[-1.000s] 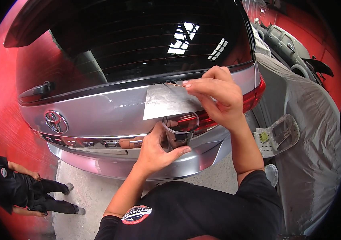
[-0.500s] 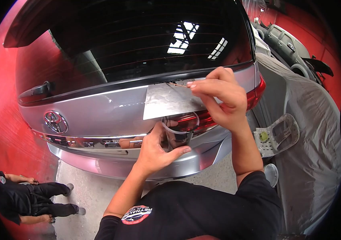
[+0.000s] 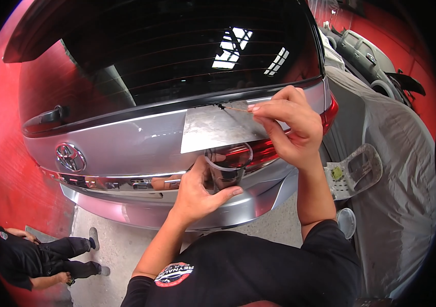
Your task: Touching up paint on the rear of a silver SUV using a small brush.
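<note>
My left hand (image 3: pixel 196 193) is wrapped round a clear plastic cup (image 3: pixel 229 174) with something dark inside, held below the tailgate's lower trim. Between the thumb and fingertips of my right hand (image 3: pixel 295 128) is a thin wooden stick (image 3: pixel 237 108). Its black-coated tip is at the upper edge of a grey, metallic-looking sheet (image 3: pixel 210 132). That sheet lies against the silver tailgate (image 3: pixel 115 148), just under the black strip (image 3: pixel 172 102) below the rear window. Black specks show along the strip's edge near the tip.
A red tail light (image 3: pixel 261 156) sits behind my hands. To the right are a grey cloth cover (image 3: pixel 397 163), a speckled chair (image 3: pixel 356 174) with a green thing on it, and a round lid or tub (image 3: pixel 347 223). Another person (image 3: pixel 34 256) stands at the lower left.
My right hand has shifted slightly right with the stick, and its black tip now shows more plainly. My left hand and the cup have barely moved. The other person's leg and arms have shifted.
</note>
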A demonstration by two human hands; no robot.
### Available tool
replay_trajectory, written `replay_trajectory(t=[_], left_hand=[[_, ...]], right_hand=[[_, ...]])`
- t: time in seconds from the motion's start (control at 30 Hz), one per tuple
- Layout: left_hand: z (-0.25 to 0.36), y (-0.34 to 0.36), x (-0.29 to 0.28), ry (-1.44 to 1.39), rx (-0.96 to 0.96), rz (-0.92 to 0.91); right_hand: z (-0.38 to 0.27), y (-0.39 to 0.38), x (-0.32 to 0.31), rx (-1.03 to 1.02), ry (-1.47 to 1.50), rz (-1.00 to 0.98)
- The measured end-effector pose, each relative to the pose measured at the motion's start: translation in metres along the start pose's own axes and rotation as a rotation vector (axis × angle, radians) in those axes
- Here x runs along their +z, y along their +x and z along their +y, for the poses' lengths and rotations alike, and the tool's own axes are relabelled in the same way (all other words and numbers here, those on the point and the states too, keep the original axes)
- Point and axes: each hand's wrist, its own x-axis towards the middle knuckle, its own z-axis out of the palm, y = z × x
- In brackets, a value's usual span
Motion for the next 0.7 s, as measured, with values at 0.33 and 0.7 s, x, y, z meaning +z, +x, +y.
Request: replay_trajectory(t=[0.33, 0.7], left_hand=[[-0.009, 0.000, 0.000, 0.039, 0.022, 0.001], [-0.005, 0.001, 0.000, 0.057, -0.007, 0.006]], right_hand=[[0.001, 0.006, 0.008, -0.030, 0.037, -0.038], [0.002, 0.015, 0.018, -0.089, 0.024, -0.111]])
